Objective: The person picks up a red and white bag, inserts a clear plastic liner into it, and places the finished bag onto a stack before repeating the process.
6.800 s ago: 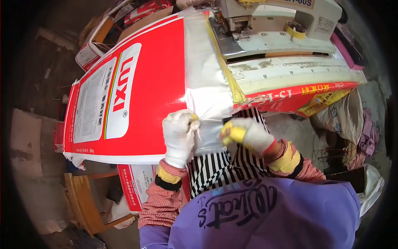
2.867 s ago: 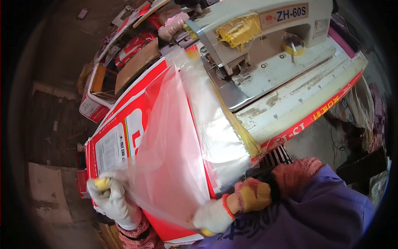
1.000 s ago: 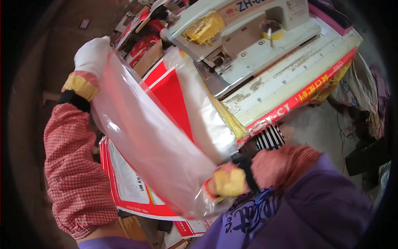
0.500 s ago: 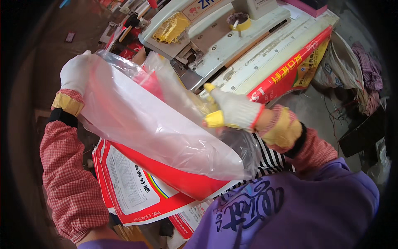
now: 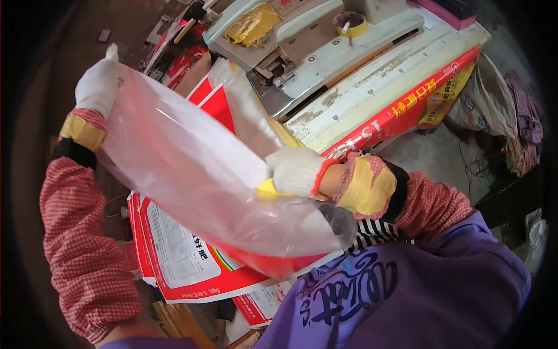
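Across my lap lies a red-and-white printed bag point(image 5: 186, 256), with a clear plastic liner point(image 5: 256, 224) spread over it and a white surface showing through. My left hand point(image 5: 97, 84), in a white knit glove, is closed on the liner's upper left end, its thumb pointing up. My right hand point(image 5: 293, 171), in a white glove with yellow fingertips, is curled against the upper edge of the liner near its middle, its fingers closed and partly hidden.
Ahead stands a pale sewing machine point(image 5: 349, 41) with a roll of yellow tape point(image 5: 350, 26) on its bed. A red-and-yellow printed bag point(image 5: 418, 104) hangs along the table's front edge. Crumpled whitish bags point(image 5: 482, 110) lie at right. Another clear bag point(image 5: 256, 107) rests beyond my hands.
My right hand has moved left and slightly down onto the liner, its spread fingers now closed. My left hand has shifted left, drawing the liner's end with it. The view has shifted a little.
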The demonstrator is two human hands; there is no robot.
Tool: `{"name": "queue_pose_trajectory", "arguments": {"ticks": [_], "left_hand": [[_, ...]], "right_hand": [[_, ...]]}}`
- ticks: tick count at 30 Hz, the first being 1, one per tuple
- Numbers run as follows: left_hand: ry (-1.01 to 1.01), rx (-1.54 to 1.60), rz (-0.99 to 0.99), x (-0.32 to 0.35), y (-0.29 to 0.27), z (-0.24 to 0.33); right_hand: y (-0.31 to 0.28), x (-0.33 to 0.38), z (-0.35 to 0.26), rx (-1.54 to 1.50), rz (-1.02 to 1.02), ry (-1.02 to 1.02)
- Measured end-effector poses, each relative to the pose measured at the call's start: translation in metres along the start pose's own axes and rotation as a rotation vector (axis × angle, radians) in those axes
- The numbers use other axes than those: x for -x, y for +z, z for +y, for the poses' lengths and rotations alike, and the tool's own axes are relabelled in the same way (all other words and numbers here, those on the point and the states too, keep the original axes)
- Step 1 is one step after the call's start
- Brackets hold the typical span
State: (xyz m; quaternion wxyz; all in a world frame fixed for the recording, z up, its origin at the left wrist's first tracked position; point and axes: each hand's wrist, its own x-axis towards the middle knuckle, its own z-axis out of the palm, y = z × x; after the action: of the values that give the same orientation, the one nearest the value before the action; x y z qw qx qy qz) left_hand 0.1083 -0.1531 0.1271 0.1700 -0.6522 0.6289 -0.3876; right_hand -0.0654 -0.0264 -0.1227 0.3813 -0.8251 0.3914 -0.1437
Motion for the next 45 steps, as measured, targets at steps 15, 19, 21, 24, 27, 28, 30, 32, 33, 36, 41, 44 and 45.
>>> {"name": "queue_pose_trajectory", "arguments": {"ticks": [15, 19, 21, 24, 27, 28, 30, 32, 33, 36, 41, 44, 45], "left_hand": [[0.386, 0.231, 0.417, 0.015, 0.206, 0.197], [0.521, 0.507, 0.427, 0.004, 0.218, 0.207], [0.531, 0.608, 0.433, -0.002, 0.219, 0.212], [0.505, 0.988, 0.423, -0.016, 0.257, 0.206], [0.43, 1.398, 0.213, -0.016, 0.263, 0.218], [0.363, 1.487, 0.02, -0.014, 0.255, 0.218], [0.406, 1.384, -0.041, -0.011, 0.232, 0.205], [0.501, 1.178, -0.168, -0.006, 0.218, 0.194], [0.559, 1.201, -0.05, -0.003, 0.224, 0.19], [0.512, 0.885, -0.311, 0.012, 0.193, 0.195], [0.685, 0.493, 0.096, -0.009, 0.193, 0.2], [0.452, 0.812, 0.366, -0.067, 0.247, 0.196], [0.42, 0.754, 0.309, -0.085, 0.251, 0.192]], "right_hand": [[0.032, 0.125, 0.074, -1.098, -0.032, 0.181], [0.039, 0.134, 0.091, -0.769, 0.116, 0.663], [0.03, 0.126, 0.083, -0.899, 0.217, 0.671], [0.034, 0.122, 0.08, -1.047, 0.344, 0.595], [0.022, 0.123, 0.07, -0.814, 0.411, 0.454], [0.017, 0.122, 0.065, -0.556, 0.42, 0.353], [0.022, 0.121, 0.063, -0.636, 0.451, 0.342], [0.026, 0.124, 0.065, -0.714, 0.478, 0.334], [0.026, 0.13, 0.069, -0.451, 0.416, 0.305], [0.024, 0.138, 0.075, 0.157, 0.171, 0.203], [0.021, 0.116, 0.075, 0.164, 0.29, 0.108], [0.028, 0.08, 0.084, -0.155, 0.294, 0.025], [0.004, 0.061, 0.068, -0.014, 0.212, 0.035]]}}
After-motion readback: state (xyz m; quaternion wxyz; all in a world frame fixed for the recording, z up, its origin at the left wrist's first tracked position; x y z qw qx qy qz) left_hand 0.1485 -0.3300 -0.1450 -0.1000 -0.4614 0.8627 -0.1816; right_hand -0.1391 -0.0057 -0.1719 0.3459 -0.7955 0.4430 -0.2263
